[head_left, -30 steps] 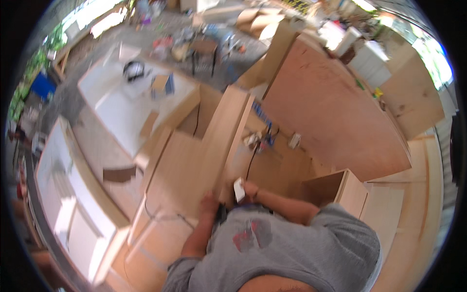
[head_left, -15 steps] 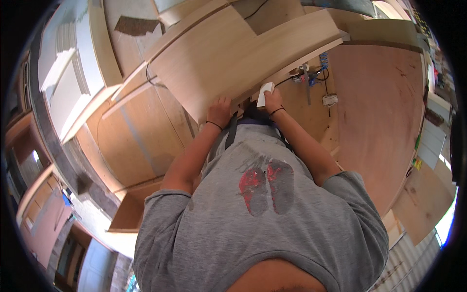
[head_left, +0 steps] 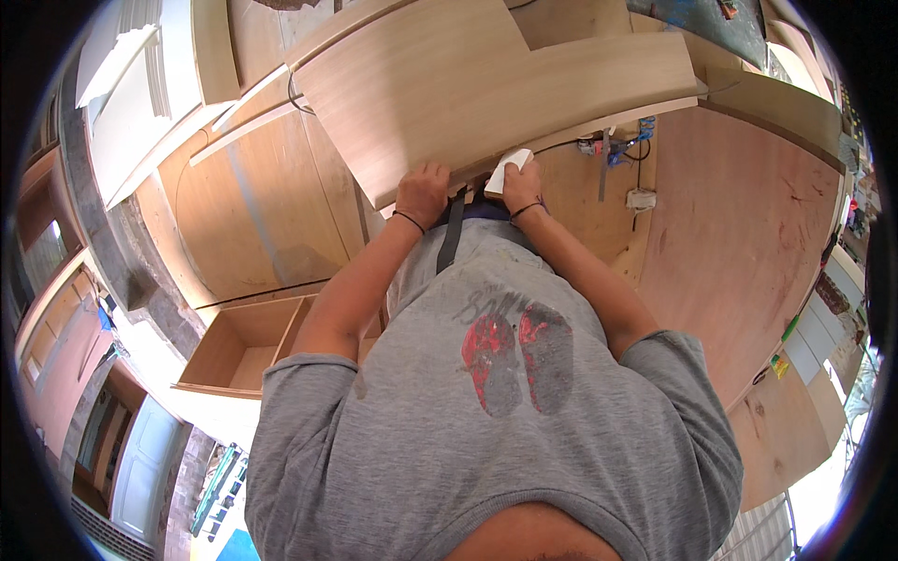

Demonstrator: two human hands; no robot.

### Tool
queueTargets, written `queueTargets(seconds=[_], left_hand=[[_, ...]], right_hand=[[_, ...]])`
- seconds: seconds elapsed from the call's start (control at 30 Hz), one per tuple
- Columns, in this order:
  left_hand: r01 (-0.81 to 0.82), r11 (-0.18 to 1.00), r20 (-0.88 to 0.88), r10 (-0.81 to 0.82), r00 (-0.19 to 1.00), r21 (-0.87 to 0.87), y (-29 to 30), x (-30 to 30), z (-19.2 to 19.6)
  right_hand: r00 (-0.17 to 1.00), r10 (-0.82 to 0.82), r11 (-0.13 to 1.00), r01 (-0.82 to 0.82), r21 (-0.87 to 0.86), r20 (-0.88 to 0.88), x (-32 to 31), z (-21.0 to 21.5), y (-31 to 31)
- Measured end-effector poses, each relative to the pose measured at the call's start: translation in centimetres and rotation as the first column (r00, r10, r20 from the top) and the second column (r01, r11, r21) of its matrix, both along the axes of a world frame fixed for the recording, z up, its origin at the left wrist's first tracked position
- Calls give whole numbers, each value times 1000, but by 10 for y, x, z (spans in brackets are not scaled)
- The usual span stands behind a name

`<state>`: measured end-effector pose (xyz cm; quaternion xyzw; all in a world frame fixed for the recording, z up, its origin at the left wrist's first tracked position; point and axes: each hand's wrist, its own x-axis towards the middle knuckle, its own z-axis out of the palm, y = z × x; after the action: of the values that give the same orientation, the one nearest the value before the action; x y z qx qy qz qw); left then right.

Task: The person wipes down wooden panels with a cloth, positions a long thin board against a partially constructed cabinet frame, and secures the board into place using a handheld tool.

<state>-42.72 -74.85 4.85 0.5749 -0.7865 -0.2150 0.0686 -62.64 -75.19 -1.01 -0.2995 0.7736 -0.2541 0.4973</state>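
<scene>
A large L-shaped plywood panel (head_left: 486,89) of pale, smooth wood with fine grain lies across the top of the view, one wide block joined to a long arm. Its long axis runs from the lower left, just above the hands, up toward the right edge, where the arm ends in a squared corner; its near edge runs slanting past both hands. The left hand (head_left: 423,192) rests on that near edge with its fingers curled over the panel's rim, gripping it; a dark band sits on the wrist. The right hand (head_left: 522,185) lies just right of it along the same edge, its fingers clenched around a small white block (head_left: 506,168) pressed against the panel. Below the panel, the person's grey shirt (head_left: 486,411) with a red and dark print fills the lower middle and hides whatever lies under the hands. Right of the panel, a blue-handled tool and some cable (head_left: 617,147) lie on a reddish board (head_left: 748,243). Left of the panel stands an open wooden box (head_left: 248,341), and beyond it lean further pale boards (head_left: 253,196).
</scene>
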Motion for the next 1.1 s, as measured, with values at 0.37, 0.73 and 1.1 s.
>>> queueTargets(seconds=[0.37,0.73,1.1], left_hand=[[-25,999,17,25,1000,-30,4,1,-3],[-42,998,-139,34,990,-54,30,22,11],[-194,980,38,196,980,-49,59,87,7]], right_hand=[[952,270,943,-231,241,-146,42,61,-16],[786,-310,878,21,479,535,51,57,-17],[805,-179,917,-71,393,565,37,65,14]])
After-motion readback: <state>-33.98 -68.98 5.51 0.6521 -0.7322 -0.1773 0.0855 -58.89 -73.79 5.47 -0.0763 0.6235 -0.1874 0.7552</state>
